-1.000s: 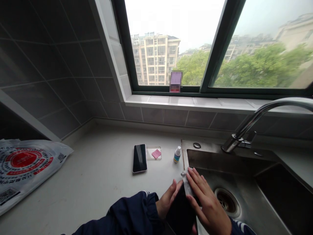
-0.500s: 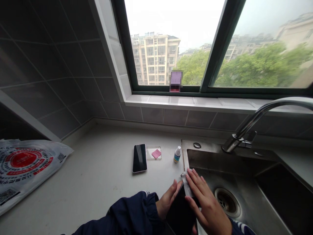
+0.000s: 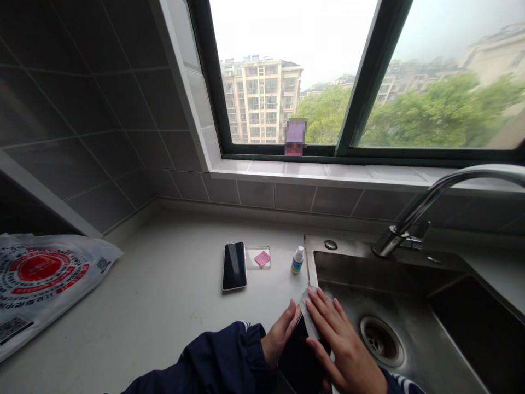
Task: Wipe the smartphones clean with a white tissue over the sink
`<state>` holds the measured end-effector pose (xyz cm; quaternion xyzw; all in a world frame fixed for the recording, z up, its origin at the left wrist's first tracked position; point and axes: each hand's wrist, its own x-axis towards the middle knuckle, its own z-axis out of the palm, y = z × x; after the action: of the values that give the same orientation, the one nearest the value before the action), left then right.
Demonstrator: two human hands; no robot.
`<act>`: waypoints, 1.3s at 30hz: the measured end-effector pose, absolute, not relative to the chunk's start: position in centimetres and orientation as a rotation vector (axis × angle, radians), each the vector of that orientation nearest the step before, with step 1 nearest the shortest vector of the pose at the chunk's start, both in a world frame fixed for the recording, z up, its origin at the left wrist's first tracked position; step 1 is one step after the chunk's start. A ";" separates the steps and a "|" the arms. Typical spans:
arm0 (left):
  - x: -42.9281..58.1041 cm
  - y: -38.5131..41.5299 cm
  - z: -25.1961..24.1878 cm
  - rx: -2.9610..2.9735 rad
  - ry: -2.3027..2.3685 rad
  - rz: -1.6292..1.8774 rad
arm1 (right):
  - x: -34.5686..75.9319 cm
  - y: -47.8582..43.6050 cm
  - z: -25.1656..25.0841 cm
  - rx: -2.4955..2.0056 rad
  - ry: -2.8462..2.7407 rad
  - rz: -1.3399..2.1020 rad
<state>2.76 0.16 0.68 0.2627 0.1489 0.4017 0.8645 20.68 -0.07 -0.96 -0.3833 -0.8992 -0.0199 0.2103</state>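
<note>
My left hand (image 3: 282, 335) grips the left edge of a flat device with a glossy black screen (image 3: 301, 355), a phone or small tablet, tilted near the sink's left edge. Its lower end runs out of view. Pressed flat on its upper right part is a grey cleaning cloth with a zigzag edge (image 3: 308, 317), under the fingers of my right hand (image 3: 338, 339), which hold it there. Just beyond my hands a small white-capped spray bottle (image 3: 297, 260) stands upright. To its left lie a dark-screened phone (image 3: 234, 266) and a clear case (image 3: 255, 264) with a pink cloth square (image 3: 262, 258) on it.
The steel sink (image 3: 394, 298) with its drain (image 3: 381, 340) opens to the right, under a curved chrome faucet (image 3: 426, 202). A printed plastic bag (image 3: 45, 279) rests on the white counter (image 3: 156, 295) at the left. A window sill (image 3: 307, 168) runs along the back.
My right hand has slid the grey cloth slightly left and down over the black screen. My left hand keeps its grip almost in place.
</note>
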 end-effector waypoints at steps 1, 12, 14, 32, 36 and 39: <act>2.8 0.2 0.6 0.536 0.311 0.825 | 20.7 -0.1 -1.0 -1.059 -2.507 -0.054; 2.5 -0.1 2.0 0.576 0.316 0.710 | 21.1 0.3 -0.8 -1.165 -2.441 -0.017; 2.3 -0.3 2.8 0.567 0.309 0.662 | 21.1 0.5 -0.8 -1.202 -2.418 0.002; 2.7 1.2 -1.3 0.249 0.373 0.905 | 19.2 -0.9 0.0 -0.694 -2.662 -0.182; 2.7 1.3 -0.6 0.203 0.393 0.909 | 18.4 -1.1 0.4 -0.556 -2.657 -0.272; 2.8 1.3 -0.2 0.165 0.356 0.912 | 18.5 -1.1 0.6 -0.574 -2.657 -0.256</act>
<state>2.84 1.32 -0.22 0.0793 0.1707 0.4373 0.8794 18.53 -1.07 0.62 -0.2059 -0.9526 -0.0919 0.2042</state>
